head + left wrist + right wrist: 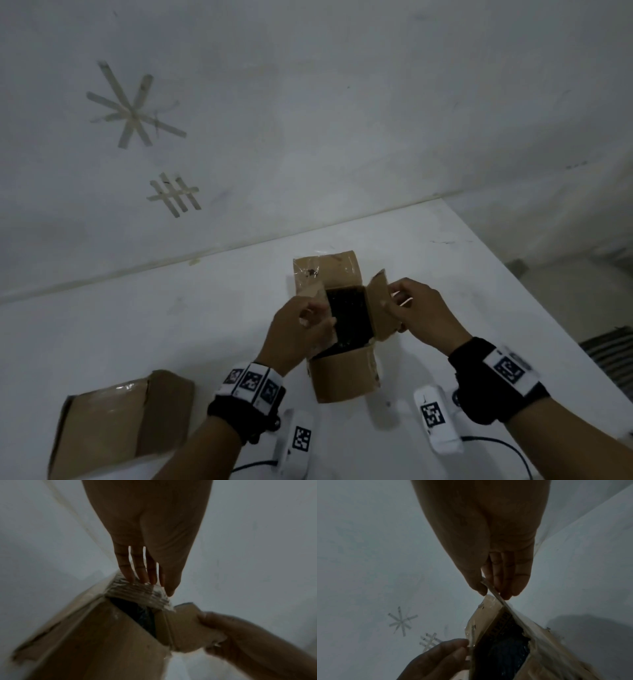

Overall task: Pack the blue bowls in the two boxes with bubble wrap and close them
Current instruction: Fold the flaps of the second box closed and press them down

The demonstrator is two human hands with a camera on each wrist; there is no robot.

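Note:
An open cardboard box (pixel 346 373) stands mid-table, its far flap (pixel 325 272) folded back. Inside lies something dark under shiny bubble wrap (pixel 349 317); its blue shows dimly in the right wrist view (pixel 506 651). My left hand (pixel 318 315) pinches the left side flap (pixel 137 592) between fingers (pixel 142 573) and thumb. My right hand (pixel 390 298) pinches the right side flap (pixel 378 284) at its upper edge (pixel 494 592). Both flaps stand up, apart over the opening. A second cardboard box (pixel 120 428) sits at the near left with its flaps down.
The white table (pixel 171 325) meets a white wall with tape marks (pixel 137 106) behind. Two white marker-tagged devices (pixel 298 442) (pixel 435 418) with cables lie near the front edge. The table's right edge (pixel 548 308) drops off to the floor.

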